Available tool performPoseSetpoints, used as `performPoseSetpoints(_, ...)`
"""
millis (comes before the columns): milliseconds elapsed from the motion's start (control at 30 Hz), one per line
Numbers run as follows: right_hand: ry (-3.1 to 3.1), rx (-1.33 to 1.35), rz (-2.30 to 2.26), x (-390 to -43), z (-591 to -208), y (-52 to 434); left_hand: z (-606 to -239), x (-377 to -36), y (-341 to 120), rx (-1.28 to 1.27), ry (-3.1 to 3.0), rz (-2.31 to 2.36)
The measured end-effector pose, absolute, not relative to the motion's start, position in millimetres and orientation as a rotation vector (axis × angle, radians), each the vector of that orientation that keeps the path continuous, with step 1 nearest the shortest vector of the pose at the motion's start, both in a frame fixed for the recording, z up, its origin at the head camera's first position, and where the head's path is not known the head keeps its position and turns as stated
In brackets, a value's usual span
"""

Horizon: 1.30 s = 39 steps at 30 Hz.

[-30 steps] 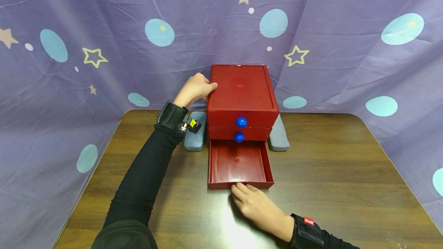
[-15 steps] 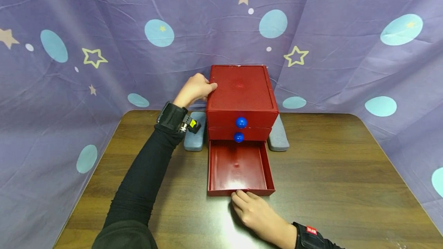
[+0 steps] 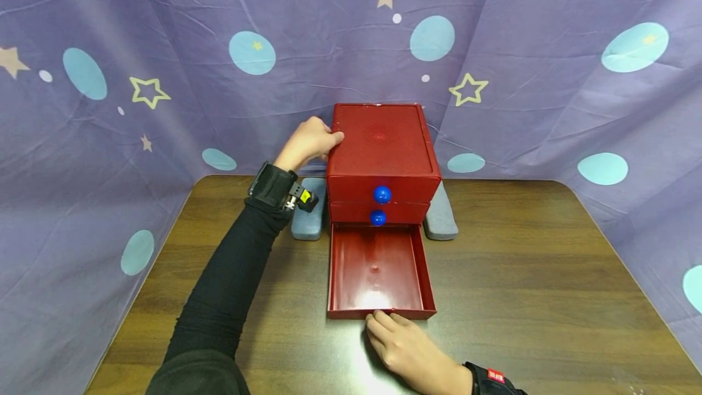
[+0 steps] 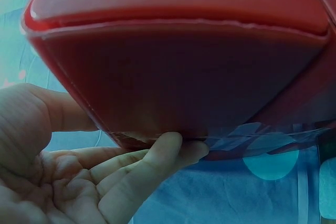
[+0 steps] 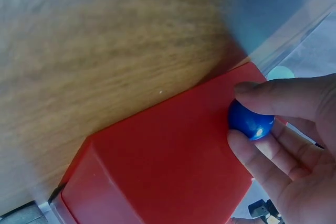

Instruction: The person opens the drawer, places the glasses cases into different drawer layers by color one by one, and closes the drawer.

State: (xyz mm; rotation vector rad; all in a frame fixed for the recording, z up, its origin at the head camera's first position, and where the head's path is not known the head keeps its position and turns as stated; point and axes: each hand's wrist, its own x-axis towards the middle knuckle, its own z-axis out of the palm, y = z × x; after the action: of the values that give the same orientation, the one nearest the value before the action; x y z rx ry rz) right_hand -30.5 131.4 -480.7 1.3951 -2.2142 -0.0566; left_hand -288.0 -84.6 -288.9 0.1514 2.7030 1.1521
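Observation:
A red drawer cabinet (image 3: 378,139) stands at the back of the table in the head view. Its lowest drawer (image 3: 342,314) is pulled far out, with a bare interior. My left hand (image 3: 308,142) holds the cabinet's upper left edge, thumb on the top. In the left wrist view its fingers (image 4: 142,177) press against the red side. At the drawer's front is my right hand (image 3: 408,352). In the right wrist view, thumb and fingers pinch the drawer's round blue knob (image 5: 247,121), which the hand hides in the head view.
The two upper drawers are closed, each with a blue knob (image 3: 382,194). Grey-blue blocks flank the cabinet, one on the left (image 3: 309,215) and one on the right (image 3: 441,215). A purple curtain (image 3: 521,120) hangs behind the wooden table (image 3: 521,273).
The lowest drawer has slid further out toward me, my right hand moving with it. My left hand and the cabinet have stayed in place.

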Motion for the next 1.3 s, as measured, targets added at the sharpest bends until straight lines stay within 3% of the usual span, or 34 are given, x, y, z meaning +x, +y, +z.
performPoseSetpoints(533,-2.324,1.39,0.158,-23.4,-463.0,130.1,-288.0,-286.1,-84.6,0.166,2.714,1.144)
performPoseSetpoints(833,-2.502,1.438,0.581,-35.7,-408.0,154.1,-288.8,-286.6,-84.4,0.163,2.698,1.17)
performPoseSetpoints(1300,-2.365,0.982,0.947,-79.4,-328.0,206.7,-288.8,-285.9,-84.8,0.163,2.688,1.193)
